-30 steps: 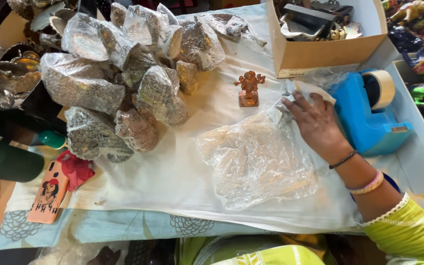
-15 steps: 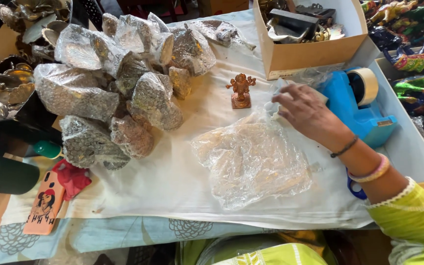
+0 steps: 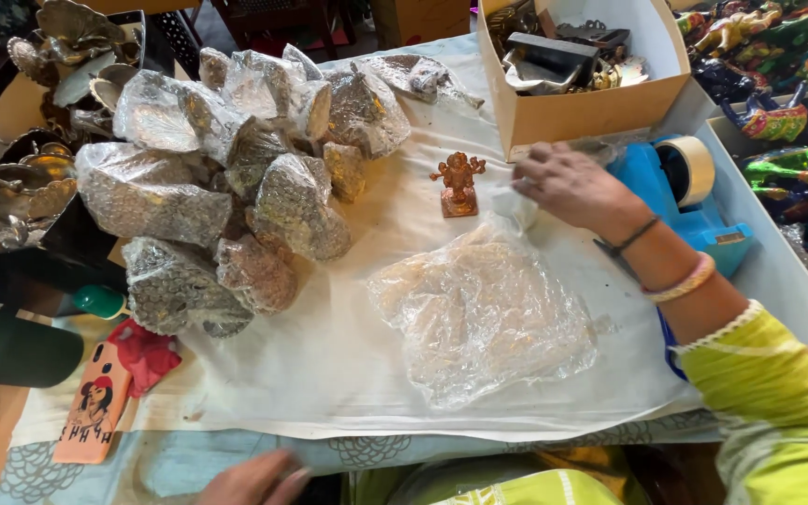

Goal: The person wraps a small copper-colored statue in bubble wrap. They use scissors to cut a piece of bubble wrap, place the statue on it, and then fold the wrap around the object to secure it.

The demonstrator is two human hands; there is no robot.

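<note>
I take the small copper-coloured figurine (image 3: 458, 184) standing upright on the white cloth (image 3: 329, 346) as my landmark. My right hand (image 3: 568, 185) lies just to the right of it, palm down, fingers (image 3: 527, 166) loosely spread and resting on the top corner of the clear bubble-wrap sheet (image 3: 483, 313); they close around nothing that I can see. That sheet lies flat on the cloth, below and slightly right of the figurine. My left hand (image 3: 254, 479) is far below and left of the figurine, at the near edge of the table, blurred, so I cannot tell how its fingers stand. Left of the figurine sits a heap of bubble-wrapped bundles (image 3: 236, 178). Above and right of it stands an open cardboard box (image 3: 582, 108); further right, past my right hand, is a blue tape dispenser (image 3: 680, 192).
</note>
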